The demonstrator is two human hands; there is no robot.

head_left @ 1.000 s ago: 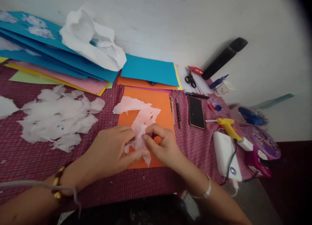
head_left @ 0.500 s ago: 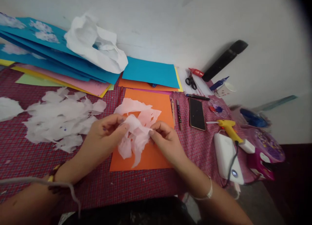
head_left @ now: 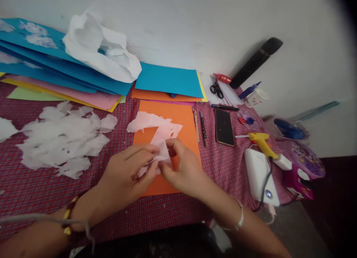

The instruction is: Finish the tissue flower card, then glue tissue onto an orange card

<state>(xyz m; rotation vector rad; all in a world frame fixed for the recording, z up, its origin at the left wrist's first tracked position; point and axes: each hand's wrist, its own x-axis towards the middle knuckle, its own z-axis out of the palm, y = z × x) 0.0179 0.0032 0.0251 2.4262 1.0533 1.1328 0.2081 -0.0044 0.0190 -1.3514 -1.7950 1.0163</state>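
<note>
Between my two hands is a thin piece of white tissue paper [head_left: 161, 148], pinched from both sides. My left hand [head_left: 131, 168] is closed on its left part, thumb and fingers pressed together. Opposite it, my right hand [head_left: 184, 166] grips the right edge with thumb and bent forefinger. Both hands are over an orange sheet [head_left: 142, 139] on the table. Torn tissue strips [head_left: 147, 120] lie on the upper part of that sheet; the paper under my fingers is partly hidden.
Left of the sheet lies a heap of torn tissue [head_left: 64, 139]. Behind are blue sheets [head_left: 170, 79] and crumpled white paper [head_left: 92, 38]. To the right are a marker [head_left: 203, 129], a phone [head_left: 224, 127], scissors [head_left: 216, 89], a yellow glue gun [head_left: 262, 143] and a white power bank [head_left: 259, 176].
My hands have drawn closer together, bunching the tissue between them. The left hand has turned over and moved right and slightly down. The view has shifted a little.
</note>
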